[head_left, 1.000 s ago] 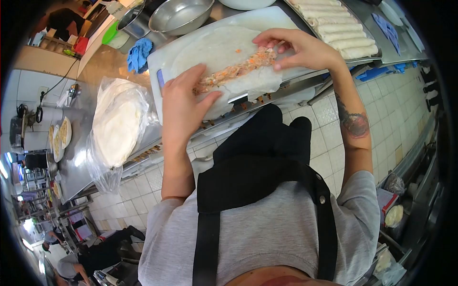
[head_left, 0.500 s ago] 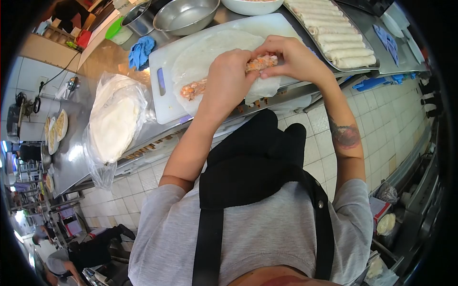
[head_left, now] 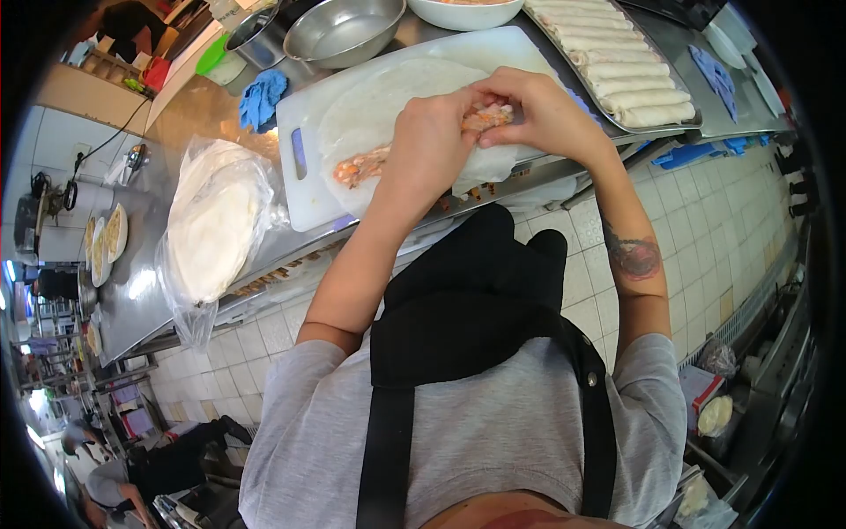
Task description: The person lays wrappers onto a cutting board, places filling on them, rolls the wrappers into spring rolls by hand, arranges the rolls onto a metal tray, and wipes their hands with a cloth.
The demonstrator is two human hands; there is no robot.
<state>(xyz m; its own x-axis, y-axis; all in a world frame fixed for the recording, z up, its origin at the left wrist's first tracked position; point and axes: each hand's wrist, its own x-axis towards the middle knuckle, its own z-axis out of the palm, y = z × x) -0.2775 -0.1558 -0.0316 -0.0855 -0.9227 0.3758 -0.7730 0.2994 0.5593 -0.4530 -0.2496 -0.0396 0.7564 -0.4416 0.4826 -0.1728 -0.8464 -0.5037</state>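
Note:
A strip of orange-and-white minced filling (head_left: 359,166) lies along the near edge of a thin, round, pale wrapper (head_left: 370,101) on a white cutting board (head_left: 308,207). My left hand (head_left: 432,137) is closed over the middle of the strip and hides that part. Beside it, my right hand (head_left: 542,115) is curled with thumb and fingers pinched around the strip's right end, where some filling shows between the hands. The fingertips of both hands nearly meet. Wrapper hangs slightly over the board's near edge below my right hand.
A tray of rolled wrappers (head_left: 630,70) stands at right. Stacked wrappers in a plastic bag (head_left: 211,220) lie left of the board. Behind are a metal bowl (head_left: 344,35), a white bowl (head_left: 467,13) and a blue cloth (head_left: 263,99). Other people appear at the left edges.
My left hand has shifted slightly right, toward my right hand, covering more of the filling between them. The strip stays on the wrapper.

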